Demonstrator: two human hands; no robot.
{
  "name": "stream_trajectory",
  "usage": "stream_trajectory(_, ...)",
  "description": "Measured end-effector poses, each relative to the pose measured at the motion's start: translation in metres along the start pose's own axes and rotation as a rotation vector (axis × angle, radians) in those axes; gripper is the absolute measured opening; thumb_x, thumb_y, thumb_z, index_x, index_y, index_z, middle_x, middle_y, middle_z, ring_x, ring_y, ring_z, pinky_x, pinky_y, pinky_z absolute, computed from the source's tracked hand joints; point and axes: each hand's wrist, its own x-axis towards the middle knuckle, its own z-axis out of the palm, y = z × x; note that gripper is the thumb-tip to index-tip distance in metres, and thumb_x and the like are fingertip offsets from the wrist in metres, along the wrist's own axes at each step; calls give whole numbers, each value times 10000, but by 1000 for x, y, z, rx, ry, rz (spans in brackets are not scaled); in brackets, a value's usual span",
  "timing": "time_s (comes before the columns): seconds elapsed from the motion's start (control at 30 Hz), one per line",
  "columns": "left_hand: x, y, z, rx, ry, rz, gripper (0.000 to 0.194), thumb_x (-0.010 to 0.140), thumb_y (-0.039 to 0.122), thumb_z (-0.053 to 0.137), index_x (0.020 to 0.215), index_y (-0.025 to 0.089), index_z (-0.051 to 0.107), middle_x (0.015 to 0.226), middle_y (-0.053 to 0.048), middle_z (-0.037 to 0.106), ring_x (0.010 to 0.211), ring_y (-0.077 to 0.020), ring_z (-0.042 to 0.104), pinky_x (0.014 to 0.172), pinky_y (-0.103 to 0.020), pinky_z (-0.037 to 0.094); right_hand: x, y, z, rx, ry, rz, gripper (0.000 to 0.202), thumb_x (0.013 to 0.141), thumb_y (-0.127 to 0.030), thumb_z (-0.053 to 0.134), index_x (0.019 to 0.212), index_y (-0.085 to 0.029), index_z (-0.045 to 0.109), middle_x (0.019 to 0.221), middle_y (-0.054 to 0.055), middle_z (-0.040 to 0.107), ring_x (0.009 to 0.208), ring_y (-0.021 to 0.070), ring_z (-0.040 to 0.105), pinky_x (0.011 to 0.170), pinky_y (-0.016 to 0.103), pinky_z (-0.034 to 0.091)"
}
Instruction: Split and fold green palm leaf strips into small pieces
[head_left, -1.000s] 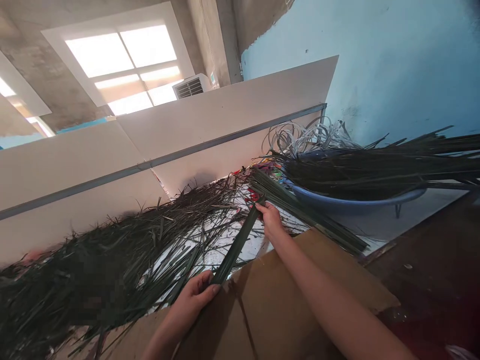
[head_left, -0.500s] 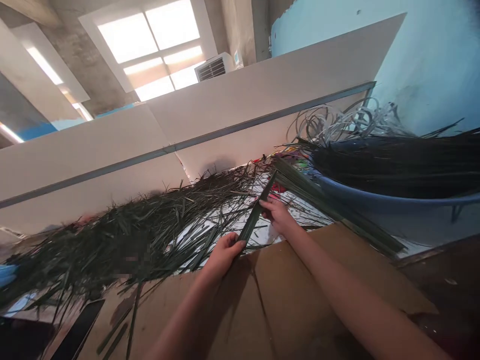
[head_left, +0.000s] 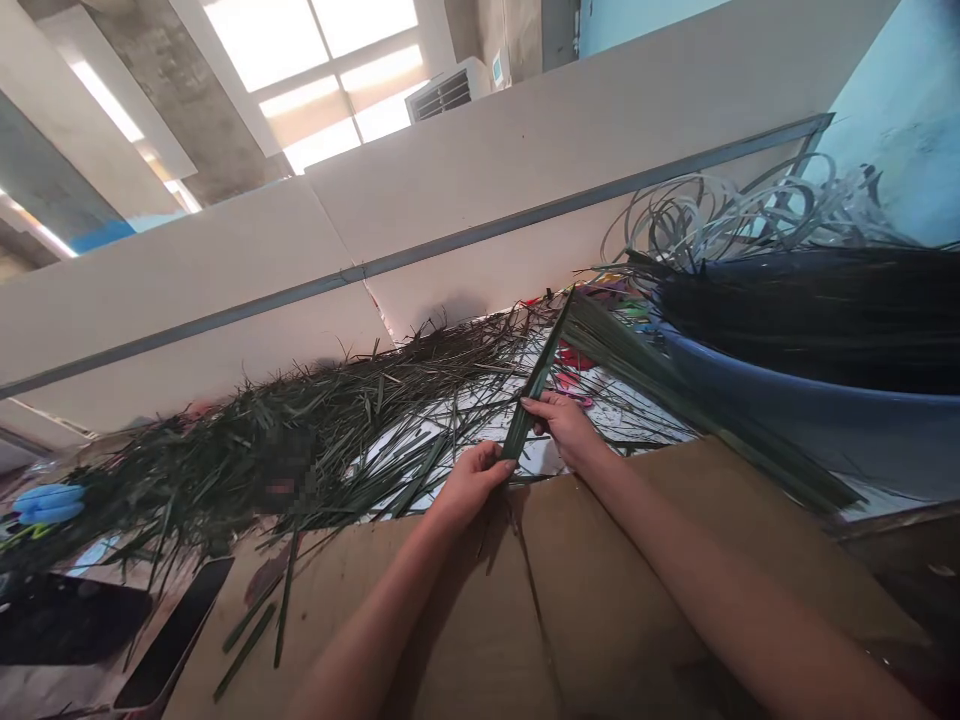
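A dark green leaf strip (head_left: 541,372), long and narrow with a pointed far end, is stretched between my two hands above the cardboard's far edge. My left hand (head_left: 480,480) pinches its near end between thumb and fingers. Higher up the strip, my right hand (head_left: 564,425) grips it, with thumb on top and fingers curled beneath. Beyond my right hand lies a neat bundle of long green leaves (head_left: 675,400), slanting down to the right. Leaf scraps (head_left: 420,470) are scattered on the white surface just past my hands.
A brown cardboard sheet (head_left: 600,590) lies under my forearms. Tangled leaves (head_left: 225,460) heap at left. A blue tub (head_left: 787,410) of dark strands stands right, with coiled clear straps (head_left: 712,220) behind. A black phone-like slab (head_left: 176,635) lies lower left. A white partition (head_left: 480,180) closes the back.
My hands have drawn somewhat closer together along the leaf strip, my left hand sliding up nearer the right. The view has shifted a little, bringing more of the left side into sight.
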Motion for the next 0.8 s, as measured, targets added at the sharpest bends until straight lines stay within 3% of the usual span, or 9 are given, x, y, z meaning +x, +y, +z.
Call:
stream_trajectory(0.27,-31,14,-6,24,-58,-46,278,731,394,729,744,161,578,709,0,562,673,-125,477,656,-260,344,3,-2,-5,20,113,-39,299,545,-417,818,637,-194,641,557,-18,583,470,102,420,426,254,257)
stream_trajectory(0.43,-34,15,-9,6,-96,-134,286,731,400,736,740,155,588,676,-8,585,636,-125,508,645,-264,363,5,-7,-10,27,123,-64,328,585,-451,818,686,-197,637,600,-21,598,490,99,429,434,244,285)
stream_trajectory(0.67,-13,0,-1,22,92,-80,295,688,386,752,681,171,550,589,27,526,532,-94,437,555,-246,309,-5,-7,2,30,-41,-41,349,586,-462,860,693,-196,662,631,-22,594,511,95,434,458,238,317)
stream_trajectory(0.8,-3,2,1,-64,37,-123,369,712,498,741,759,165,587,642,-9,606,544,-102,469,544,-241,316,-9,-12,7,51,-137,-21,356,570,-468,880,719,-203,696,675,-22,599,539,90,430,472,228,325)
